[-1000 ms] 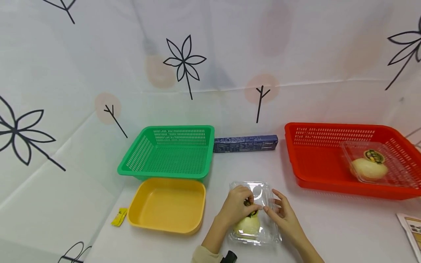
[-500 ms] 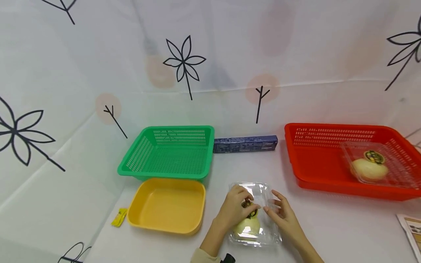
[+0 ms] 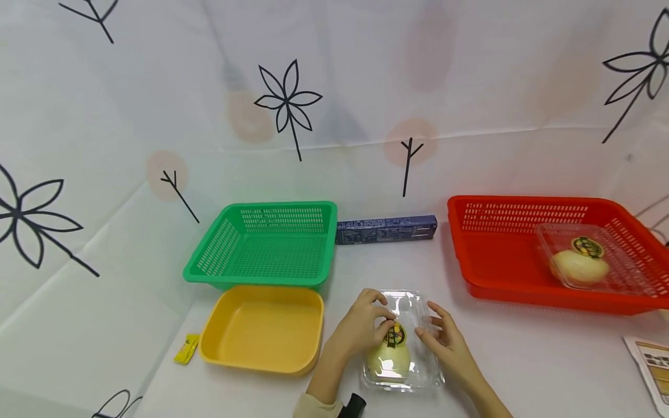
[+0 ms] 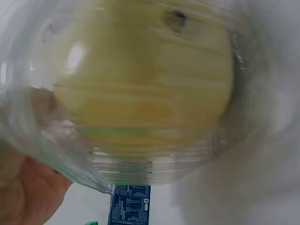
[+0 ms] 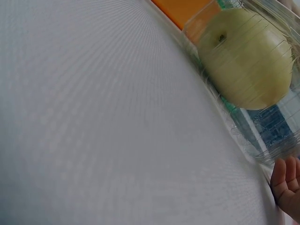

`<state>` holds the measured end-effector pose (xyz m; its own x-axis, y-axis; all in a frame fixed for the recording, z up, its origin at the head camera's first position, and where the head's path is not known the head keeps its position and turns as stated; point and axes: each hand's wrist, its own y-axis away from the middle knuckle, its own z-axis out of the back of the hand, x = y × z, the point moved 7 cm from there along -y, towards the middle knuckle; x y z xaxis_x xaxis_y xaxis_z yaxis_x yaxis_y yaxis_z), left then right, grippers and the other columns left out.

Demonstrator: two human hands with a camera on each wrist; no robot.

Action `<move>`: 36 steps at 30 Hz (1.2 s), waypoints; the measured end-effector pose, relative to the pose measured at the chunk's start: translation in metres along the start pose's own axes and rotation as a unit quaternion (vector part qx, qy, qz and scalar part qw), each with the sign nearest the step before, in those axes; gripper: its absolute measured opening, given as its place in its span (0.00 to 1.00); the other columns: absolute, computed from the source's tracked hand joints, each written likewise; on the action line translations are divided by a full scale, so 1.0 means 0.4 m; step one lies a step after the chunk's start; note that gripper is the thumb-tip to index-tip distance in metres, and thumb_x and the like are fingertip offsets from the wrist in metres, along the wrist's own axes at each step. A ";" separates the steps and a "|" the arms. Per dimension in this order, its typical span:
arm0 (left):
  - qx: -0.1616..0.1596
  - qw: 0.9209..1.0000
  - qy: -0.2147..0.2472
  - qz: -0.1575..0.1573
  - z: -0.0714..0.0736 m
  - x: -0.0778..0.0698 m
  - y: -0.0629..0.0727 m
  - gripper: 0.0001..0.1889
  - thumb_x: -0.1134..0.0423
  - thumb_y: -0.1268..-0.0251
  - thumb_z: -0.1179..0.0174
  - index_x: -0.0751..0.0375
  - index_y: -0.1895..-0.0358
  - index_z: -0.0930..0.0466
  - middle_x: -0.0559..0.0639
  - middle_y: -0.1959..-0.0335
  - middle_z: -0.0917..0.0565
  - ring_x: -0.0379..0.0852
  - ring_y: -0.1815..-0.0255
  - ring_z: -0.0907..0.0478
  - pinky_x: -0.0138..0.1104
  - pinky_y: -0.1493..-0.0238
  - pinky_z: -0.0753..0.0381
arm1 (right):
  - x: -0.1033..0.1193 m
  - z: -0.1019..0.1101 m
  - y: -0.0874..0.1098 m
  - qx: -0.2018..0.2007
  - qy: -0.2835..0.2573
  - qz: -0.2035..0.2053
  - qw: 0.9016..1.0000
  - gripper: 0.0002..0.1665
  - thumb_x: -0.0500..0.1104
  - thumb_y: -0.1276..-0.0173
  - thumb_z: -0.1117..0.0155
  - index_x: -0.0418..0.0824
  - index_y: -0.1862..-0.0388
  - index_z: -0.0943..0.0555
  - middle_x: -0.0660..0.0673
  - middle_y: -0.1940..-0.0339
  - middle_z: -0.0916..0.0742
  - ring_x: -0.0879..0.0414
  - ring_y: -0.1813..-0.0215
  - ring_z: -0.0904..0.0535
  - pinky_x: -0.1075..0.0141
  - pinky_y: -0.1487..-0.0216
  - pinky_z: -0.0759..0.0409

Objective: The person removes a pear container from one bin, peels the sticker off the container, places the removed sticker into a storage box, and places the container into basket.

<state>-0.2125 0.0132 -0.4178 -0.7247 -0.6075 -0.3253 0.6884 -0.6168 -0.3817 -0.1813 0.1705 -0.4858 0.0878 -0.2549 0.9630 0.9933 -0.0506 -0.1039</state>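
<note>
A clear plastic clamshell container [image 3: 418, 363] lies on the white table. Inside it sits a pale yellow-green round fruit [image 3: 388, 361], large in both wrist views. A round black and yellow label [image 3: 395, 335] is on the lid. My left hand [image 3: 360, 325] reaches over the container's left side, its fingers bent and its thumb at the label's edge; whether they pinch anything is unclear. My right hand [image 3: 449, 339] holds the container's right side, thumb at the lid and fingers along the wall. In the right wrist view its bent fingers [image 5: 285, 176] show at the container's corner.
A red basket [image 3: 470, 284] at right holds another labelled container [image 3: 627, 273] with a fruit. At left stand a green basket [image 3: 282, 278] and a yellow basin [image 3: 261, 364]. A dark blue box [image 3: 387, 230] lies behind, a yellow packet [image 3: 186, 349] at far left, a printed packet [image 3: 648, 363] at right.
My left hand has shifted left across the lid, leaving more of the label showing. My right hand keeps its place on the container. The head view has turned slightly.
</note>
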 end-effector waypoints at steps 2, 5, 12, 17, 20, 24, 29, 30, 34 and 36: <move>0.008 1.000 -0.007 -0.001 0.002 -0.001 -0.004 0.05 0.61 0.42 0.36 0.53 0.66 0.12 0.47 0.61 0.22 0.43 0.52 0.29 0.28 0.44 0.30 | -0.002 -0.001 -0.001 0.003 -0.003 0.001 1.000 0.36 0.36 0.36 0.39 0.35 0.32 0.42 0.28 0.48 0.24 0.63 0.64 0.23 0.70 0.64 0.23; 0.013 1.000 -0.003 0.000 0.004 -0.002 -0.011 0.03 0.62 0.43 0.35 0.54 0.69 0.12 0.45 0.66 0.23 0.41 0.56 0.30 0.26 0.48 0.30 | -0.001 0.000 0.000 0.005 -0.002 0.006 1.000 0.36 0.36 0.36 0.39 0.34 0.32 0.42 0.27 0.48 0.24 0.64 0.63 0.23 0.70 0.64 0.23; 0.056 0.998 0.006 0.010 0.000 0.007 -0.032 0.02 0.64 0.46 0.34 0.55 0.73 0.15 0.45 0.71 0.22 0.40 0.62 0.32 0.25 0.55 0.33 | -0.002 -0.002 -0.002 0.005 -0.005 0.003 1.000 0.37 0.35 0.36 0.39 0.34 0.31 0.43 0.27 0.47 0.24 0.64 0.63 0.24 0.70 0.64 0.24; 0.090 0.996 -0.015 0.010 -0.013 0.010 -0.045 0.02 0.64 0.46 0.35 0.54 0.74 0.16 0.43 0.73 0.21 0.38 0.67 0.33 0.26 0.58 0.36 | -0.003 -0.004 0.000 0.004 -0.007 -0.005 1.000 0.37 0.36 0.36 0.39 0.34 0.31 0.43 0.28 0.47 0.24 0.64 0.63 0.23 0.70 0.64 0.24; 0.093 0.994 -0.047 0.008 -0.018 0.004 -0.047 0.03 0.64 0.45 0.36 0.53 0.74 0.17 0.42 0.73 0.22 0.38 0.67 0.33 0.26 0.60 0.36 | -0.002 -0.003 0.001 0.002 -0.006 -0.005 1.000 0.36 0.36 0.36 0.39 0.35 0.31 0.42 0.29 0.47 0.24 0.64 0.63 0.23 0.70 0.65 0.24; 0.100 0.990 -0.103 0.015 -0.027 -0.006 -0.048 0.05 0.62 0.40 0.41 0.52 0.74 0.20 0.42 0.71 0.24 0.40 0.66 0.33 0.28 0.62 0.35 | 0.001 -0.002 0.003 0.000 -0.007 0.004 1.000 0.36 0.35 0.36 0.39 0.34 0.32 0.42 0.28 0.48 0.24 0.66 0.64 0.24 0.70 0.66 0.24; 0.121 0.981 -0.149 0.035 -0.037 -0.012 -0.052 0.06 0.62 0.39 0.42 0.53 0.73 0.21 0.44 0.70 0.24 0.42 0.65 0.32 0.30 0.63 0.34 | 0.006 -0.002 0.004 -0.006 -0.012 0.012 1.000 0.36 0.34 0.37 0.39 0.33 0.32 0.41 0.27 0.49 0.24 0.66 0.65 0.24 0.70 0.67 0.24; 0.125 0.979 -0.156 0.037 -0.039 -0.014 -0.052 0.05 0.62 0.40 0.41 0.53 0.74 0.21 0.44 0.70 0.24 0.42 0.65 0.32 0.31 0.63 0.33 | 0.006 -0.003 0.004 -0.006 -0.013 0.012 1.000 0.35 0.34 0.37 0.39 0.33 0.33 0.41 0.28 0.49 0.24 0.66 0.65 0.23 0.70 0.67 0.24; 0.134 0.975 -0.175 0.037 -0.041 -0.021 -0.052 0.03 0.63 0.44 0.39 0.54 0.73 0.21 0.45 0.69 0.23 0.43 0.65 0.31 0.33 0.60 0.31 | 0.004 -0.005 0.005 -0.006 -0.014 0.012 1.000 0.35 0.33 0.37 0.40 0.33 0.33 0.41 0.28 0.49 0.24 0.66 0.65 0.23 0.70 0.66 0.24; 0.137 0.972 -0.185 0.038 -0.042 -0.024 -0.051 0.02 0.64 0.45 0.39 0.54 0.72 0.21 0.45 0.68 0.23 0.43 0.64 0.30 0.34 0.57 0.30 | 0.004 -0.005 0.005 -0.007 -0.013 0.013 1.000 0.35 0.34 0.37 0.40 0.33 0.33 0.41 0.28 0.49 0.24 0.66 0.65 0.23 0.70 0.66 0.25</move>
<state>-0.2204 0.0401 -0.4215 -0.6459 -0.7634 0.0097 0.7582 -0.6430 -0.1081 -0.1793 0.1682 -0.4849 0.1150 -0.2308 0.9662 0.9897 -0.0570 -0.1314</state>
